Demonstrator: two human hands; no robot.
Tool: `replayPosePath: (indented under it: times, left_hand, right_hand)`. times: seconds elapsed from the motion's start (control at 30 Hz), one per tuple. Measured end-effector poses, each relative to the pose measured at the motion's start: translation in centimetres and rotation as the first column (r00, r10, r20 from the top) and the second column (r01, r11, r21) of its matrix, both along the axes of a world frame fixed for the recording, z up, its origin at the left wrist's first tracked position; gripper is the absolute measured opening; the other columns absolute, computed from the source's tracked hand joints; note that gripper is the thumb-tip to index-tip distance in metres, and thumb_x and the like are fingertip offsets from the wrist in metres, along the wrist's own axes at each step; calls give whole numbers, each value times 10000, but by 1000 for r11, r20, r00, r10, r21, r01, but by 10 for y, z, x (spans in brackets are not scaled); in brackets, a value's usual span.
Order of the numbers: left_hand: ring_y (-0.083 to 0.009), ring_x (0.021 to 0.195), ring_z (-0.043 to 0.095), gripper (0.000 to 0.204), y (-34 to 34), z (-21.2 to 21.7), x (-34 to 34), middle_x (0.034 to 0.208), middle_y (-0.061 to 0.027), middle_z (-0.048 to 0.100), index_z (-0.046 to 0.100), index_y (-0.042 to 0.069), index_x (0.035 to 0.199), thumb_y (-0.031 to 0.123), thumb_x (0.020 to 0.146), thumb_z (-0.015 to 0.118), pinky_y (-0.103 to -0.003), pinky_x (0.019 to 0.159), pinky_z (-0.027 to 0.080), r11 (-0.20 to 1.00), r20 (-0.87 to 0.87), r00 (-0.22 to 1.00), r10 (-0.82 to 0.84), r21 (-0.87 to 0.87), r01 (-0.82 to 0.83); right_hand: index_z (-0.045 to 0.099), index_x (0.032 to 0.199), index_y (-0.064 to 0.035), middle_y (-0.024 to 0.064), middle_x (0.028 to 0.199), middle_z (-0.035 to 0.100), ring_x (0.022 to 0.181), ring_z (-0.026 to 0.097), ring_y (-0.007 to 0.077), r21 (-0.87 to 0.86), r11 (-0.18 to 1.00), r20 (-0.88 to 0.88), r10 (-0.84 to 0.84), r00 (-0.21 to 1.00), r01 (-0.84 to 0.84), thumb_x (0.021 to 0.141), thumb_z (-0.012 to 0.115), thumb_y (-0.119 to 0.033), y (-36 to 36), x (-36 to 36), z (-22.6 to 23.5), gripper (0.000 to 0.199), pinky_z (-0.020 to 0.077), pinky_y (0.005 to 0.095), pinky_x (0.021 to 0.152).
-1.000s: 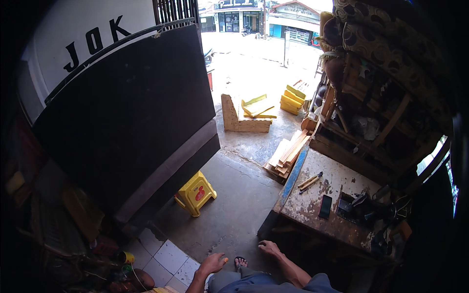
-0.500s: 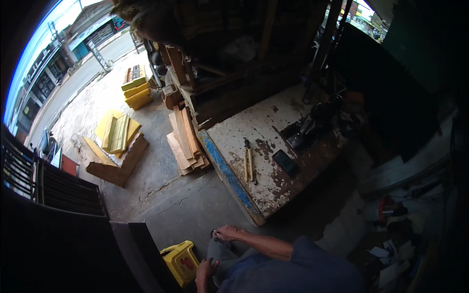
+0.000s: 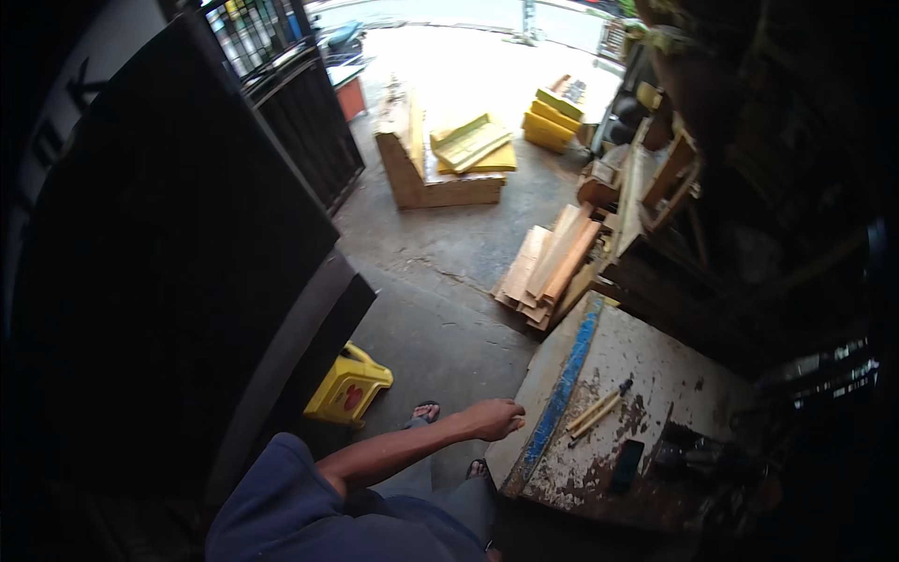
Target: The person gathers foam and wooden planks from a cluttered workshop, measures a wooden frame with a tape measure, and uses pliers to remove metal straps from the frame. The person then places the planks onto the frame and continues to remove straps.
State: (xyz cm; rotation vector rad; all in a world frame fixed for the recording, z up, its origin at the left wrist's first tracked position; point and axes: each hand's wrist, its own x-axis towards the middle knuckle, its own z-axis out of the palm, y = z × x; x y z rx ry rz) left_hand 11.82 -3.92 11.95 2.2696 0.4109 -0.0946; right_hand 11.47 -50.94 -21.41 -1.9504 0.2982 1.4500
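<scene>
My left hand [image 3: 497, 420] reaches out across my body, its fingers curled in, close to the near left edge of a worn workbench [image 3: 562, 482]. Whether it touches the bench or holds anything small, I cannot make out. The bench has peeling white paint and a blue strip [image 3: 567, 382] along that side. On its top lie slim tools with pale wooden handles [image 3: 594, 413] and a dark phone [image 3: 626, 465]. Of my right hand [image 3: 493, 554] only a sliver shows at the lower edge, its fingers hidden.
A yellow plastic stool [image 3: 348, 389] stands left of my feet, beside a dark panel [image 3: 169, 281]. Beyond the bench lie stacked wooden boards [image 3: 551, 262]. Farther out are a wooden piece with yellow parts [image 3: 449, 192] and yellow boxes [image 3: 551, 124]. Dark tools [image 3: 702, 454] crowd the bench's right.
The view has swung left, so the bench now sits at the lower right. My left arm has stretched out toward the bench; my right hand has dropped almost out of view.
</scene>
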Motion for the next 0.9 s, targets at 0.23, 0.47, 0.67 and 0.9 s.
replayPosePath:
  times: [0.23, 0.47, 0.67, 0.9]
  left_hand:
    - [-414, 1194, 637, 438, -215, -102, -127, 1190, -208, 687, 684, 44, 1239, 392, 976, 648, -566, 942, 522, 996, -393, 916, -80, -57, 63]
    - [-387, 1189, 653, 424, -237, -14, -283, 1238, -221, 694, 683, 48, 1270, 365, 997, 613, -532, 966, 526, 799, -612, 600, 515, 88, -595]
    - [-407, 1048, 701, 388, -319, -70, -417, 1094, -228, 724, 680, 25, 1202, 335, 986, 591, -524, 870, 555, 87, 16, 89, 996, 77, -993]
    - [-433, 1035, 691, 473, -446, -80, -596, 1146, -235, 717, 680, 27, 1206, 432, 987, 572, -525, 884, 545, 281, -278, 290, 916, -73, -957]
  right_hand:
    - [686, 1156, -119, 145, 1026, 736, 883, 735, 339, 248, 689, 25, 698, 715, -681, 1028, 432, -351, 195, 91, 35, 368, 589, 548, 765]
    - [678, 1165, -127, 140, 1025, 734, 861, 732, 338, 244, 299, 81, 942, 327, -922, 1027, 446, -355, 270, 24, 91, 354, 591, 540, 753]
    - [671, 1173, -134, 137, 1024, 732, 843, 730, 337, 141, 43, -22, 999, 40, -989, 1026, 458, -358, 256, -77, 74, 342, 593, 533, 743]
    - [630, 1245, -104, 164, 1052, 729, 832, 729, 335, 144, -148, 131, 983, -129, -979, 982, 651, -314, 241, -328, 53, 337, 613, 486, 712]
